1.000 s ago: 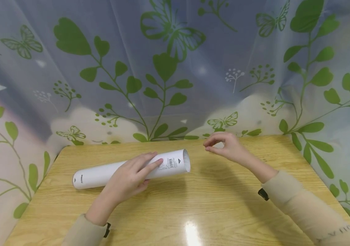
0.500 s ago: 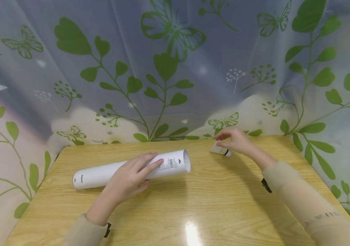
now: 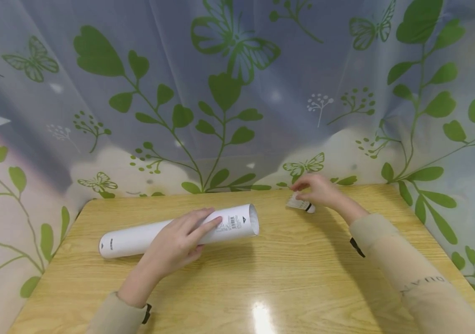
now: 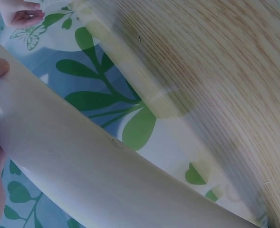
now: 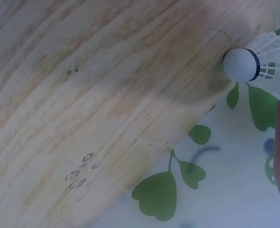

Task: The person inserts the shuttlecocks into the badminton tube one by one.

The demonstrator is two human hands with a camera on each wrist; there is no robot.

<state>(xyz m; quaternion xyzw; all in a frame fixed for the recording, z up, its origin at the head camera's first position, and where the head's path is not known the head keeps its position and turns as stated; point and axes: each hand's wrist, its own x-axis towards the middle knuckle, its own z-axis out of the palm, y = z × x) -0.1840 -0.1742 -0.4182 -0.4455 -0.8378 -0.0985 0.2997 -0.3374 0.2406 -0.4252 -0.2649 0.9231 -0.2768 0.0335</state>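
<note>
My left hand (image 3: pixel 176 241) grips a white cardboard tube (image 3: pixel 137 239), fingers over the top and thumb below. Barcode and small print show near its right end, whose round mouth faces right and sits a bit higher than the left end. In the left wrist view the tube (image 4: pixel 82 152) crosses diagonally, with fingertips at the left edge. To the right, near the table's back edge, my right hand (image 3: pixel 321 192) pinches a white shuttlecock (image 3: pixel 302 203) by its skirt. The cork with its black band points right and toward me. In the right wrist view the shuttlecock (image 5: pixel 242 65) shows cork first.
The wooden table (image 3: pixel 229 287) reflects a bright light spot near the front. A curtain (image 3: pixel 170 93) with green leaves and butterflies hangs along the back and both sides.
My right hand has moved a little right and back, and the shuttlecock's cork has come into sight below the fingers. My left hand and the tube have stayed in place.
</note>
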